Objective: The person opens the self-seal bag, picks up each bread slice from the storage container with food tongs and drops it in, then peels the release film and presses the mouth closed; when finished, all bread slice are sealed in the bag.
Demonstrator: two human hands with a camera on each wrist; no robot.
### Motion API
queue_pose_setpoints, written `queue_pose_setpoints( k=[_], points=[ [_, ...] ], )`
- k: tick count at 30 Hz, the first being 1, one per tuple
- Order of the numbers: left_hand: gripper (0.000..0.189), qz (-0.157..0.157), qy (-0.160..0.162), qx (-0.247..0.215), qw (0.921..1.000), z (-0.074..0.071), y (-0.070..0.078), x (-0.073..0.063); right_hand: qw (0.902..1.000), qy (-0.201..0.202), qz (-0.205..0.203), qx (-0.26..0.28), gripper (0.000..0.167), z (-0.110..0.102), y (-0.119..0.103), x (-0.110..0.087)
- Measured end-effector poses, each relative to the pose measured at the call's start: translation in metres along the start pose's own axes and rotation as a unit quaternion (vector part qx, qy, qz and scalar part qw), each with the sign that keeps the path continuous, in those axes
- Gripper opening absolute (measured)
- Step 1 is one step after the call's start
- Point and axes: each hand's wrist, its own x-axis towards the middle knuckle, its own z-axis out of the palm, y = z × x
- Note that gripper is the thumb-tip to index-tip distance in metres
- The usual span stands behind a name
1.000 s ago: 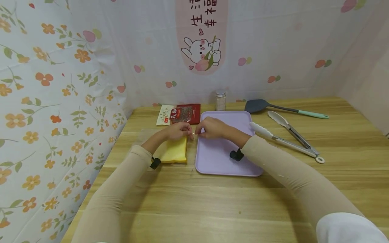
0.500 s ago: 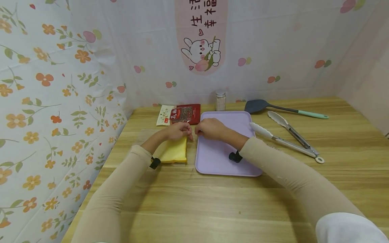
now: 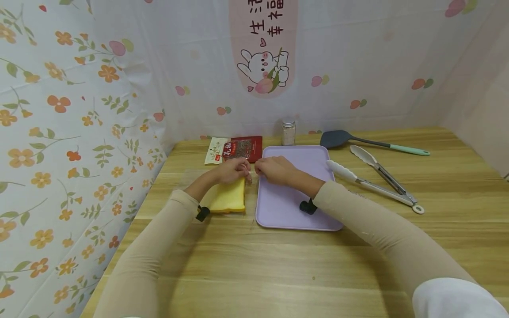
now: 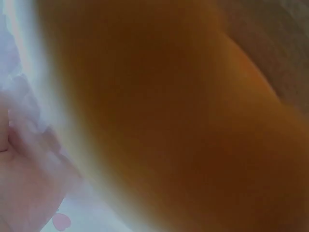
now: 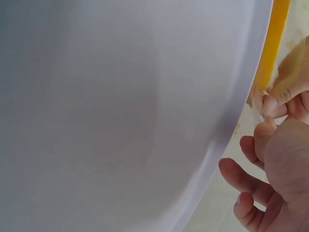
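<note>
My left hand (image 3: pixel 231 171) reaches over a yellow bread slice (image 3: pixel 227 197) with a browner crust, lying in a clear plastic bag (image 3: pixel 191 176). The left thumb and fingers pinch the end of the bag (image 5: pixel 258 102), seen in the right wrist view. Close beside it, over the left rim of the lilac tray (image 3: pixel 296 216), my right hand (image 3: pixel 275 170) has thumb and forefinger pinched together at the same plastic, its other fingers loosely curled. A blurred orange-brown mass (image 4: pixel 159 116) fills most of the left wrist view.
Behind the bread lies a red spice packet (image 3: pixel 242 149), and a small glass jar (image 3: pixel 288 132) stands behind the tray. To the right are a dark spatula (image 3: pixel 336 138) with a mint handle and spread tongs (image 3: pixel 381 190), whose one tip is at the tray's edge.
Both hands stay almost in place at the bag's end. Their fingers shift slightly, with clear plastic now showing below the left fingertips. The bread has moved a touch.
</note>
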Motion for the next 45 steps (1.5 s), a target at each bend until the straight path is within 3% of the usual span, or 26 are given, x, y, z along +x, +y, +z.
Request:
queue_pose_setpoints(
  k=[7, 17, 27, 34, 38, 42, 45],
  points=[
    [0.005, 0.003, 0.01, -0.01, 0.9999, 0.002, 0.0, 0.001, 0.9999, -0.003, -0.004, 0.01, 0.01, 0.003, 0.003, -0.004],
    [0.024, 0.002, 0.061, 0.104, 0.9927, 0.013, 0.001, 0.003, 0.9991, -0.006, -0.036, 0.023, 0.008, 0.003, 0.003, -0.01],
    [0.031, -0.022, 0.08, 0.121, 0.9893, 0.016, 0.007, 0.011, 0.9992, -0.018, -0.035, 0.012, 0.013, -0.002, 0.006, -0.013],
    [0.03, -0.032, 0.081, 0.122, 0.9888, 0.017, 0.008, 0.015, 0.9989, -0.019, -0.04, -0.019, 0.009, -0.001, 0.006, -0.014],
    [0.03, -0.047, 0.089, 0.123, 0.9873, 0.015, 0.005, 0.013, 0.999, -0.025, -0.023, -0.03, 0.007, -0.003, 0.002, -0.016],
    [0.029, -0.054, 0.108, 0.099, 0.9877, 0.008, -0.002, 0.009, 0.9994, -0.033, 0.006, -0.007, 0.007, -0.008, -0.002, -0.019],
    [0.025, -0.034, 0.1, 0.06, 0.9926, 0.004, -0.004, 0.009, 0.999, -0.031, 0.027, 0.02, 0.004, -0.012, -0.005, -0.022]
  ],
)
